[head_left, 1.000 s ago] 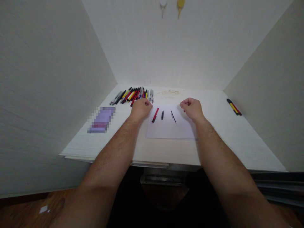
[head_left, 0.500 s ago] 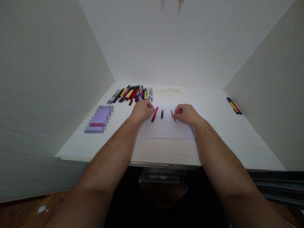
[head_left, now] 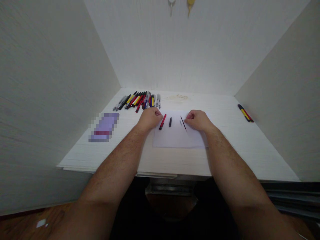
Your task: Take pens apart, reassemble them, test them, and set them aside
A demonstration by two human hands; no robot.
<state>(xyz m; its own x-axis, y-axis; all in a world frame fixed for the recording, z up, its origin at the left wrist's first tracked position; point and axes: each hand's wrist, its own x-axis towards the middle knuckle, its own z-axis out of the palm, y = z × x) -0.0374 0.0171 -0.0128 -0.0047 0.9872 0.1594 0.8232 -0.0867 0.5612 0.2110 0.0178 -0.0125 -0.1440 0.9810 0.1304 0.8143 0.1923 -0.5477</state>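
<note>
On a white sheet of paper (head_left: 172,140) lie the parts of a pen. My left hand (head_left: 149,118) rests at the sheet's left edge, fingers curled closed, their tips right beside a red pen barrel (head_left: 163,121). Whether they touch it or hold anything small, I cannot tell. A short black pen tip section (head_left: 170,122) lies to the right of the barrel. Farther right is a small grey spring (head_left: 180,122). My right hand (head_left: 199,120) pinches at a thin dark ink refill (head_left: 183,124), which slants beside the spring.
Many pens (head_left: 137,100) in several colours lie in a row at the back left. A blurred purple item (head_left: 105,126) is on the left. A few pens (head_left: 245,113) lie by the right wall. Panels enclose the white table (head_left: 170,160) on three sides.
My right hand and the refill have shifted slightly right, and the spring now shows to the refill's left. My left hand, the red barrel and the black tip section stay in place.
</note>
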